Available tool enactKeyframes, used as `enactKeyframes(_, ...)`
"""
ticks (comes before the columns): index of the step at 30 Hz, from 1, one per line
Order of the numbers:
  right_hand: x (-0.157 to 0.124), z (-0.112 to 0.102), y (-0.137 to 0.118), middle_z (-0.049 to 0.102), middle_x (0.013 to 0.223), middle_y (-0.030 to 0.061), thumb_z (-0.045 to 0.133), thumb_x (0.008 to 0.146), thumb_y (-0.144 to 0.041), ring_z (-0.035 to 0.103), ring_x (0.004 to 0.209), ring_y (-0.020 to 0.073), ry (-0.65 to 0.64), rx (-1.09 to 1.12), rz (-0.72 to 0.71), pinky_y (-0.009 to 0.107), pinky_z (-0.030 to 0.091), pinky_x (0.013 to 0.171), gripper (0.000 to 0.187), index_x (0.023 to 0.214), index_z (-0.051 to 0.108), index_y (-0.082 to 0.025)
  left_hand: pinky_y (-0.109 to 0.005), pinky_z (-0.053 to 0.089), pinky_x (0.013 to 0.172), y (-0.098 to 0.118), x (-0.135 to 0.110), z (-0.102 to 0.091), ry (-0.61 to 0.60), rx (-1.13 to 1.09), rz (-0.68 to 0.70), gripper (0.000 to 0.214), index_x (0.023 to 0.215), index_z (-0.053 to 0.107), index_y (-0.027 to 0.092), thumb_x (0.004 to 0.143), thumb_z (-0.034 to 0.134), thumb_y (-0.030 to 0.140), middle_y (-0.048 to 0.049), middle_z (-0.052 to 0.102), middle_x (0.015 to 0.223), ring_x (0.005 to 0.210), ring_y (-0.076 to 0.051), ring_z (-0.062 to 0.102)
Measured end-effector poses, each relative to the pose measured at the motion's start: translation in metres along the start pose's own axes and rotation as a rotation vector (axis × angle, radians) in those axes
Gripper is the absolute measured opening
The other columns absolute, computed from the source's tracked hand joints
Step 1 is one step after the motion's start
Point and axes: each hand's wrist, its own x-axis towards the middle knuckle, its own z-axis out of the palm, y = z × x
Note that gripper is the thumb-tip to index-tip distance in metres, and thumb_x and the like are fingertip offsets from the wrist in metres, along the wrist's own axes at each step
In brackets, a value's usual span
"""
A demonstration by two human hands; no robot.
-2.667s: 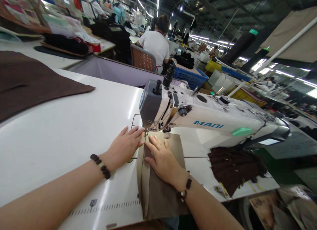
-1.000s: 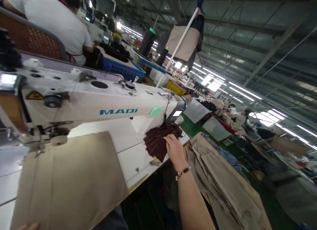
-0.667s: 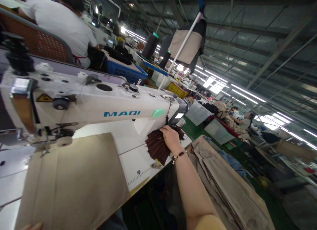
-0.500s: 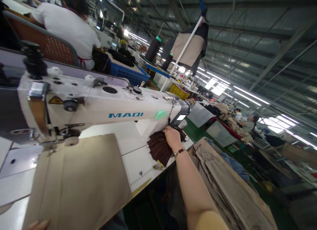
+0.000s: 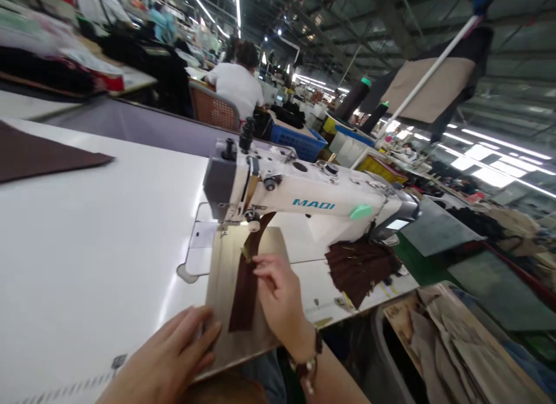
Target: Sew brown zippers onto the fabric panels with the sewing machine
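A khaki fabric panel [image 5: 270, 241] lies on the sewing machine's bed, its far end by the needle area and presser foot [image 5: 223, 230]. My right hand [image 5: 280, 299] pinches a dark brown fabric strip [image 5: 243, 302] that lies lengthwise over the panel. A small yellowish bit [image 5: 246, 254] shows on the strip by my fingertips; its kind is unclear. My left hand [image 5: 174, 346] rests with extended fingers on the panel's near left edge. The white sewing machine [image 5: 313, 189] stands just beyond both hands.
A pile of brown strips [image 5: 358, 268] sits on the table to the right. A bin with khaki pieces [image 5: 456, 340] stands at the lower right. Brown cloth [image 5: 43, 155] lies on the left tabletop. Beyond the machine are a blue crate [image 5: 295, 138] and a seated person [image 5: 237, 85].
My right hand has come from the brown pile to the khaki panel with a brown strip. My left hand has moved further into view. The camera view has swung left.
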Motion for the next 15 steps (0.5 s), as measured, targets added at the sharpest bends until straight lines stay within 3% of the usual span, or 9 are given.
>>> enactKeyframes(2, -0.010, 0.023, -0.001, 0.059, 0.102, 0.0071, 0.041, 0.082, -0.010, 0.055, 0.095, 0.0128, -0.238, -0.097, -0.070, 0.025, 0.047, 0.084, 0.016, 0.083, 0.057, -0.014, -0.026, 0.047, 0.080, 0.007, 0.007, -0.007, 0.060, -0.006, -0.081, 0.031, 0.087, 0.061, 0.020, 0.083, 0.033, 0.007, -0.0048, 0.054, 0.102, 0.089, -0.017, 0.053)
enactKeyframes(4, -0.016, 0.031, 0.001, 0.059, 0.105, 0.0071, 0.039, 0.086, -0.012, 0.054, 0.097, 0.0129, -0.377, -0.187, -0.105, 0.025, 0.046, 0.086, 0.020, 0.086, 0.058, -0.014, -0.026, 0.048, 0.078, 0.010, 0.014, -0.016, 0.046, 0.007, -0.067, 0.028, 0.082, 0.060, 0.018, 0.084, 0.033, 0.008, -0.0064, 0.053, 0.101, 0.088, -0.016, 0.052)
enactKeyframes(9, -0.007, 0.020, 0.000, 0.058, 0.110, 0.0034, 0.042, 0.085, -0.010, 0.050, 0.103, 0.0151, -0.579, -0.310, -0.162, 0.029, 0.039, 0.093, 0.020, 0.090, 0.061, -0.015, -0.028, 0.047, 0.080, 0.007, 0.011, -0.024, -0.057, 0.050, 0.017, 0.020, 0.082, 0.060, 0.017, 0.084, 0.041, 0.010, -0.0062, 0.057, 0.101, 0.090, -0.017, 0.052)
enactKeyframes(13, 0.014, 0.019, -0.005, 0.057, 0.098, 0.0039, 0.039, 0.084, -0.007, 0.050, 0.092, 0.0135, -0.722, -0.341, -0.057, 0.027, 0.041, 0.085, 0.034, 0.112, 0.056, -0.018, -0.031, 0.045, 0.082, 0.008, 0.004, -0.015, -0.044, 0.088, 0.038, 0.017, 0.077, 0.061, 0.015, 0.081, 0.046, 0.008, -0.0062, 0.060, 0.097, 0.091, -0.019, 0.051)
enactKeyframes(15, 0.025, 0.021, -0.005, 0.053, 0.095, 0.0035, 0.038, 0.085, -0.008, 0.049, 0.086, 0.0122, -0.787, -0.339, -0.027, 0.026, 0.041, 0.082, 0.037, 0.113, 0.058, -0.023, -0.032, 0.043, 0.085, 0.009, 0.003, -0.012, -0.051, 0.158, 0.074, 0.017, 0.077, 0.061, 0.014, 0.080, 0.046, 0.006, -0.0069, 0.060, 0.095, 0.095, -0.020, 0.051)
